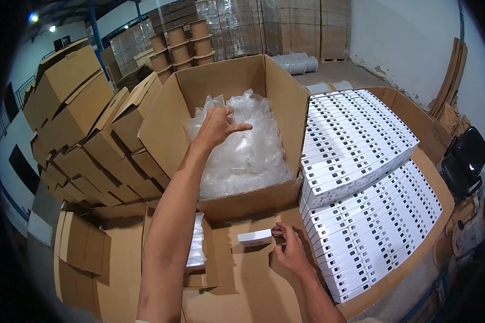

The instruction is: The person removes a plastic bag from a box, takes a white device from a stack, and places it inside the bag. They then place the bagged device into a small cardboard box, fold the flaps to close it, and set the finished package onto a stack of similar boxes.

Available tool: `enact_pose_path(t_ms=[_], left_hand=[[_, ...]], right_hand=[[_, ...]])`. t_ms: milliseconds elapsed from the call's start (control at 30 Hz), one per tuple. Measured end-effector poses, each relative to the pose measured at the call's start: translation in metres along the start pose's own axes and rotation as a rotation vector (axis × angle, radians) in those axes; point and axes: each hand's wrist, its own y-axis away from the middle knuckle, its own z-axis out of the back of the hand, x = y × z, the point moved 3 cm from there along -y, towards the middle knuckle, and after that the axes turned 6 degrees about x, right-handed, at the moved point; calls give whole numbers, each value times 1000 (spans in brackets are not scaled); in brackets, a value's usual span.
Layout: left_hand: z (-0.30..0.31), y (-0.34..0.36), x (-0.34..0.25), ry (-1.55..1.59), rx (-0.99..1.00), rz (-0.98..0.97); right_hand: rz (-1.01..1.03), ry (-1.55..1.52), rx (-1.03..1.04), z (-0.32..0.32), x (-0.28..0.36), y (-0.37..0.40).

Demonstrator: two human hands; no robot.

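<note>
My left hand (220, 128) is over the large cardboard box (288, 99), with thumb and forefinger spread apart and nothing visible between them. Below it lies a heap of clear plastic bags (242, 156) that fills much of that box. A small white box (255, 237) lies on the cardboard-covered table (253, 274). Right at its right end are the fingertips of my right hand (292, 250); the thumb is held apart, lower down. Stacked white boxes (355, 215) with small dark squares rise just right of that hand.
A small open carton (209, 264) beside my left forearm holds plastic-wrapped items (197, 242). Folded cardboard cartons (91, 134) are piled at the left. Brown spools (180, 46) stand in the background, and a black chair (464, 161) is at the far right.
</note>
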Motion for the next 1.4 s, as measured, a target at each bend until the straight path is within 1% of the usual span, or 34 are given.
enact_pose_path(t_ms=[67, 100, 167, 267, 367, 467, 533, 600, 667, 767, 867, 967, 1067, 1167, 1200, 1300, 1333, 1400], left_hand=[[3, 3, -3, 67, 107, 25], [0, 4, -3, 27, 108, 60], [1, 0, -2, -51, 97, 123], [3, -5, 3, 10, -2, 248], [5, -3, 5, 195, -179, 132], [5, 0, 3, 132, -206, 133], [-1, 3, 8, 154, -240, 20], [0, 4, 13, 211, -156, 39], [7, 3, 18, 307, 41, 189], [7, -8, 40, 349, -14, 233], [14, -11, 37, 226, -149, 199], [33, -9, 17, 290, -255, 143], [54, -1, -7, 441, -338, 143], [69, 11, -36, 547, -435, 57], [73, 17, -43, 584, -397, 89], [84, 39, -69, 686, -398, -18], [86, 49, -79, 690, -382, 0], [87, 76, -102, 723, -425, -20]], right_hand=[[18, 8, -5, -1, 1, 0], [22, 12, -8, -1, 0, 3], [43, 27, -16, -1, 3, 3], [30, 32, -17, -1, 2, 3], [15, 34, -18, 0, 1, 2], [24, 16, -14, 0, 1, 2], [33, 27, -17, 2, 4, 2], [42, 25, -19, 1, 5, 1], [54, 20, -22, 2, 5, 1], [66, 49, -29, 3, 9, 1], [51, 37, -20, 3, 10, 1], [28, 24, -16, 2, 5, 3], [58, 14, -32, 2, 7, 4], [82, 23, -62, 0, 0, 4], [68, 15, -77, 0, 0, 6], [48, -21, -139, -1, 3, 9], [49, -37, -162, -1, 4, 11], [59, -59, -212, -1, 9, 16]])
